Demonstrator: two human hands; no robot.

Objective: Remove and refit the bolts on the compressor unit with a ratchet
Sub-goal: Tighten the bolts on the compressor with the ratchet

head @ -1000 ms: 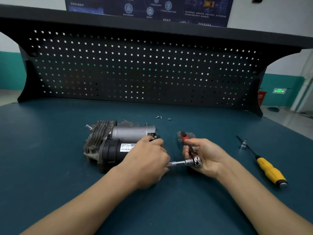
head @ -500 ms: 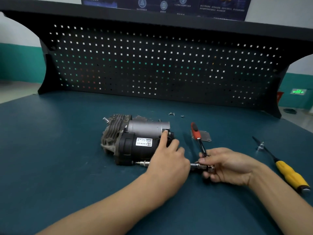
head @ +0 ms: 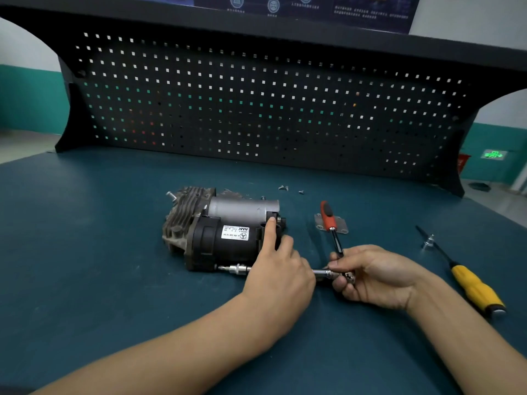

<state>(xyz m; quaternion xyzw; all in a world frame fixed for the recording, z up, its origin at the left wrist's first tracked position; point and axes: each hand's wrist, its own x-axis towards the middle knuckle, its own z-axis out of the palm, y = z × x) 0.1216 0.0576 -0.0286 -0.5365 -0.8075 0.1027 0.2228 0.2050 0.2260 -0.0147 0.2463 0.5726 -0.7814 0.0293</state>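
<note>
left hand (head: 281, 277): we see its index finger straight on the right end of the compressor (head: 222, 238). The palm covers the extension (head: 236, 269), and we cannot tell whether the hidden fingers hold it.
right hand (head: 373, 276): clenched round the head of the ratchet (head: 328, 216), at 3 o'clock of the left hand.
ratchet: red handle points to 12 o'clock, crossing a plate (head: 342, 227).
extension: runs to 9 o'clock, tip at the compressor's near bottom corner.
compressor: on the bench (head: 85, 252), at 10 o'clock of the left hand.
screws (head: 283, 188): at 1 o'clock of the compressor.
screwdriver (head: 473, 286): at 3 o'clock of the right hand, apart.
</note>
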